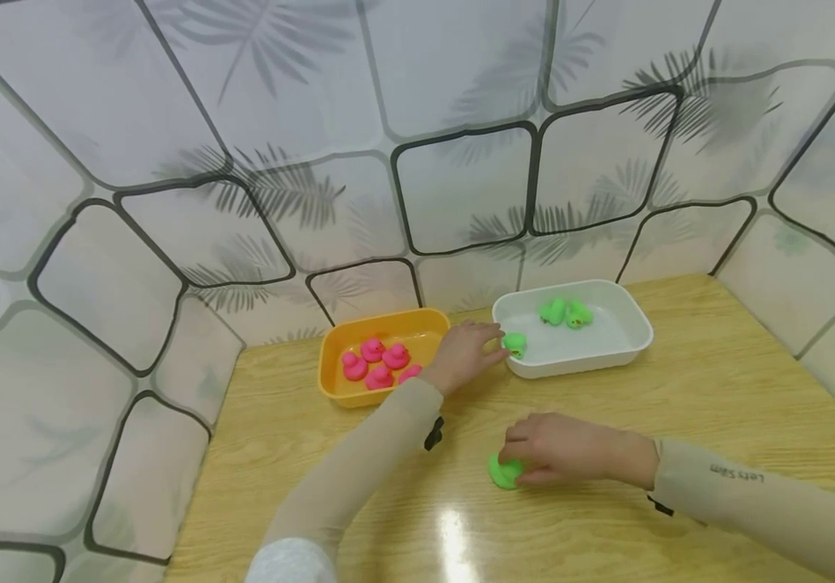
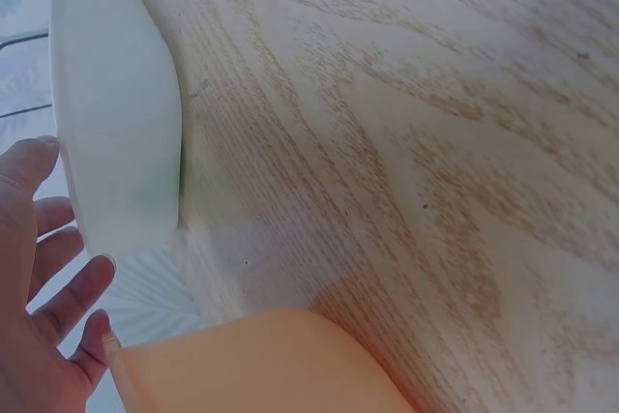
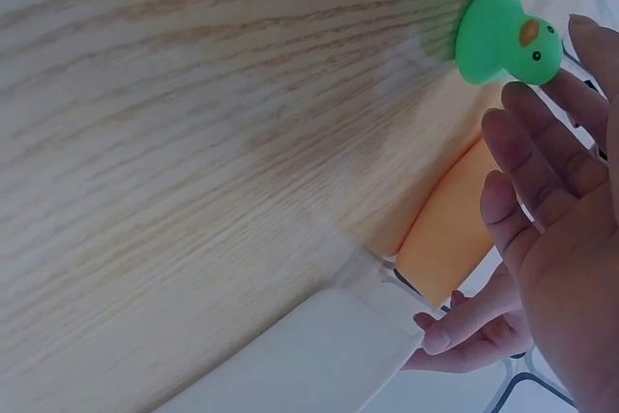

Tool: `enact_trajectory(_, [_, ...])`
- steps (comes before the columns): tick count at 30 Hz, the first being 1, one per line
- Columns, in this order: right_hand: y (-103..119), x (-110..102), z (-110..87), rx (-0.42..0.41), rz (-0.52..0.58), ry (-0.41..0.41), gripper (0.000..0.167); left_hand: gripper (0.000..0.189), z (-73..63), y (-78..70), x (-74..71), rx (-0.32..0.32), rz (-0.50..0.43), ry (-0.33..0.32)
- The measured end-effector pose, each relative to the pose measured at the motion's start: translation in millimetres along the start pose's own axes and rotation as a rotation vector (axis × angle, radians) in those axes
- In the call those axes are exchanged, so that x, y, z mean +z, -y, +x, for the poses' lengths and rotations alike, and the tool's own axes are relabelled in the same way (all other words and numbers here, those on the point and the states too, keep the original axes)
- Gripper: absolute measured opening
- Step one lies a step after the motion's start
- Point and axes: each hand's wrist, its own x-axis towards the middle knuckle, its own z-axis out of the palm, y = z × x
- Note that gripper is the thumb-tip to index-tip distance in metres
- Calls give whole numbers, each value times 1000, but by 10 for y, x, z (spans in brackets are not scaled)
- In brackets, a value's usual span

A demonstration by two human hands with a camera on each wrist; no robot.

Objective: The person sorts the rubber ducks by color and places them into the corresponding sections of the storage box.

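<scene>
My left hand (image 1: 464,352) reaches to the left end of the white tray (image 1: 585,362), fingers loosely spread at its rim. Just inside that end sits a green toy duck (image 1: 515,345), right by the fingertips. In the left wrist view the tray wall hides this duck. On the wooden table, nearer to me, stands another green toy duck (image 3: 488,34), upright. My right hand (image 1: 566,447) is around it, with the fingertips (image 3: 517,99) right at its head. A gap shows between the thumb and the head in the right wrist view.
Two more green ducks (image 1: 565,312) lie together toward the back of the white tray. To its left stands an orange-yellow tray (image 1: 359,400) with several pink ducks (image 1: 379,378), partly covered by my left forearm. A patterned wall (image 1: 461,194) rises behind the table (image 1: 716,389).
</scene>
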Motion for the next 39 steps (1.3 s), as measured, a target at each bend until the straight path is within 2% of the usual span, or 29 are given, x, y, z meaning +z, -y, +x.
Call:
enact_trajectory(8, [11, 24, -30, -16, -15, -17, 21, 43, 5, 6, 6, -6, -4, 11])
enact_trajectory(15, [15, 18, -83, 19, -6, 12, 19, 43, -9, 8, 7, -4, -15, 5])
enact_trajectory(21, [-16, 5, -153, 39, -18, 1, 18, 43, -9, 5, 1, 7, -3, -3])
enact_trajectory(39, [-197, -153, -436, 174, 43, -68, 18, 42, -16, 2, -14, 15, 4, -6])
